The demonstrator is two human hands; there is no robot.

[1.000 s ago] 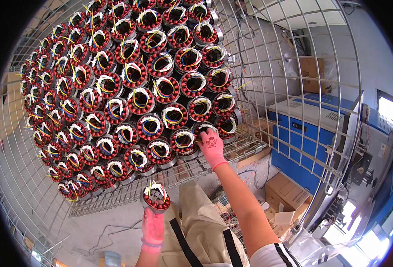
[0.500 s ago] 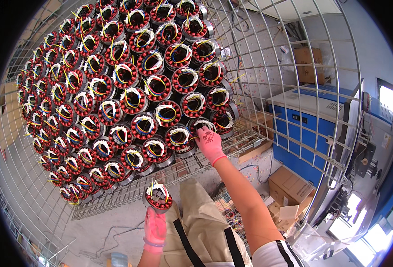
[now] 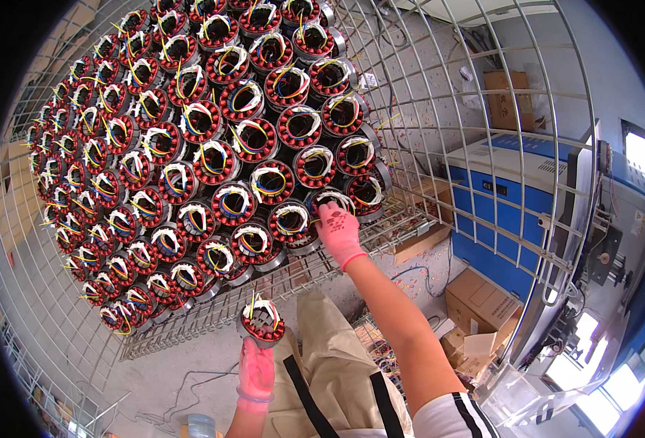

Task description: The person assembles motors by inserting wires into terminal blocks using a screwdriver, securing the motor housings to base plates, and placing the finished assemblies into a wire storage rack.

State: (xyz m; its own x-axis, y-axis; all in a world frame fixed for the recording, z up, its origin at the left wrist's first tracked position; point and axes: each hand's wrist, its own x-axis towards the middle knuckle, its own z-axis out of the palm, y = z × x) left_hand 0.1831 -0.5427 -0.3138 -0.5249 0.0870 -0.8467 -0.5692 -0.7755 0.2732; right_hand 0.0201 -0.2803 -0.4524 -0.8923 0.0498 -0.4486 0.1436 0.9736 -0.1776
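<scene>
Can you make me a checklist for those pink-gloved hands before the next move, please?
1. Left hand holding its coil ring: ok.
2. Right hand touching a second coil ring in the stack: ok.
3. Right hand's fingers gripping firmly: cannot tell, partly hidden.
4. Gloves on both hands: ok.
5. Wires tucked inside the left hand's ring: not ok, ends stick up.

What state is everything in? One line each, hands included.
Left hand, gloved, holding a coil ring from below
Held coil ring, off the stack, leads loose
Right hand, gloved, fingers at another ring's rim; grip unclear
Ring at right hand, in the stack, partly covered
Stacked rings, packed close, openings toward camera
Wire cage, open toward the person
Blue cabinet, front shut
</scene>
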